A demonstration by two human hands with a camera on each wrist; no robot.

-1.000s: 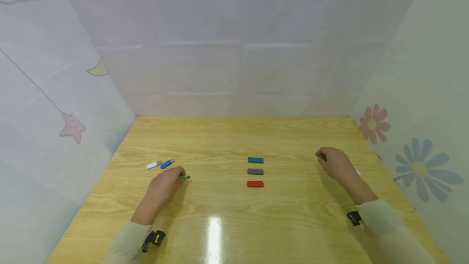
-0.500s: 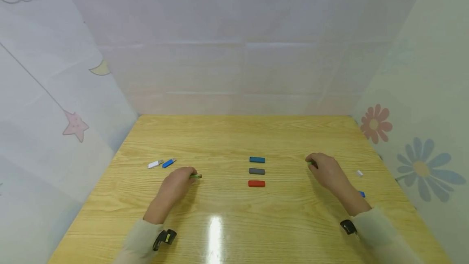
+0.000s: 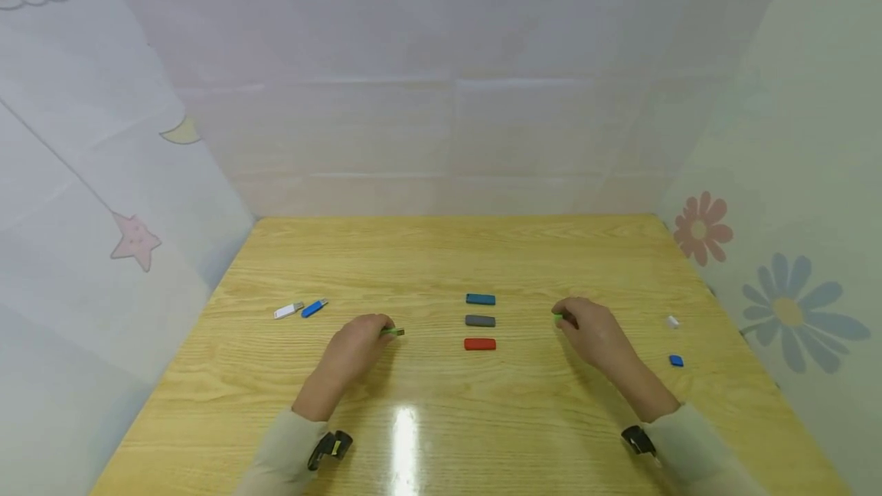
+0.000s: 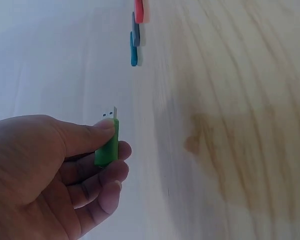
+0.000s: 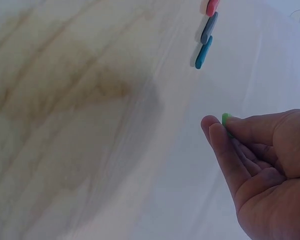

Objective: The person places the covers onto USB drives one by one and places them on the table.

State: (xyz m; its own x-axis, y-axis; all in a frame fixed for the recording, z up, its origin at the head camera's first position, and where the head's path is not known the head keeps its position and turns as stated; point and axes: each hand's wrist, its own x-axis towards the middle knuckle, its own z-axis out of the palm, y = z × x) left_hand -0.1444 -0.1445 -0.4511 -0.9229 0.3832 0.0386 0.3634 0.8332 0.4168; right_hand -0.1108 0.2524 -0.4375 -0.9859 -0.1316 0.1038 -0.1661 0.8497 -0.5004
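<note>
My left hand (image 3: 354,350) pinches a green USB stick (image 4: 107,147) between thumb and fingers, its metal plug bare and pointing toward the middle of the table. Across from it, my right hand (image 3: 594,334) pinches a small green cap (image 5: 226,118), mostly covered by the fingertips. Between the hands lie three capped USB sticks in a column: a teal one (image 3: 480,299), a grey one (image 3: 480,321) and a red one (image 3: 480,344).
At the left lie a white USB stick (image 3: 287,311) and a blue USB stick (image 3: 314,308), both with bare plugs. A white cap (image 3: 672,321) and a blue cap (image 3: 676,360) lie at the right on the wooden table (image 3: 441,251). Fabric walls rise behind and beside it.
My left hand has moved right with the green USB stick. My right hand has moved left and nearer with the green cap, uncovering the white and blue caps.
</note>
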